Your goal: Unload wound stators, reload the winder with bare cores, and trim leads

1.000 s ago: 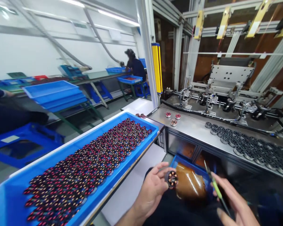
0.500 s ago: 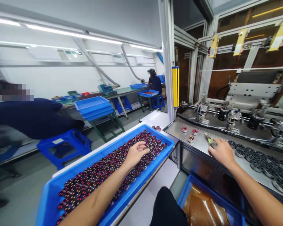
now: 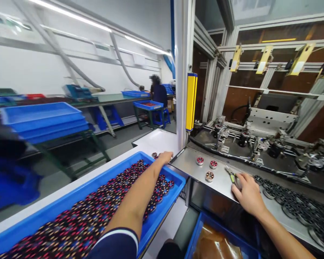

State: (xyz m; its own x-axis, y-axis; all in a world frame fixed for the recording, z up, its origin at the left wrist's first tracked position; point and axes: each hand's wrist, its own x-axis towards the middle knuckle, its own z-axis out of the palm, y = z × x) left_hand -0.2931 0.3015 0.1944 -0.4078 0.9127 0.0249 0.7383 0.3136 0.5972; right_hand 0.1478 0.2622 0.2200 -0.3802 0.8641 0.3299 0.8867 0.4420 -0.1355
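My left hand (image 3: 166, 157) reaches past the far end of a blue tray (image 3: 179, 177), beside a few small round wound parts (image 3: 154, 155) on the white tabletop. Its fingers are mostly hidden from me. Heaped in the tray under my left forearm are many dark round parts with red and copper-coloured coils (image 3: 97, 201). My right hand (image 3: 248, 192) rests at the metal ledge, closed round the handles of small pliers (image 3: 231, 175) with green grips. Left of the pliers, a red-coiled part (image 3: 200, 160), another red one (image 3: 213, 164) and a copper-coloured one (image 3: 210, 176) stand on the ledge.
Dark ring-shaped housings (image 3: 291, 205) crowd the ledge at right. Behind it is a machine with metal fixtures (image 3: 272, 122) and a yellow guard strip (image 3: 191, 102). Below stands a blue bin (image 3: 193, 239) with brown sheeting. Stacked blue trays (image 3: 47, 120) and a seated person (image 3: 159, 94) are at left.
My left hand has moved from over the tray's heap to beyond its far end. The view has turned right. My right hand still holds the pliers near the same spot on the ledge.
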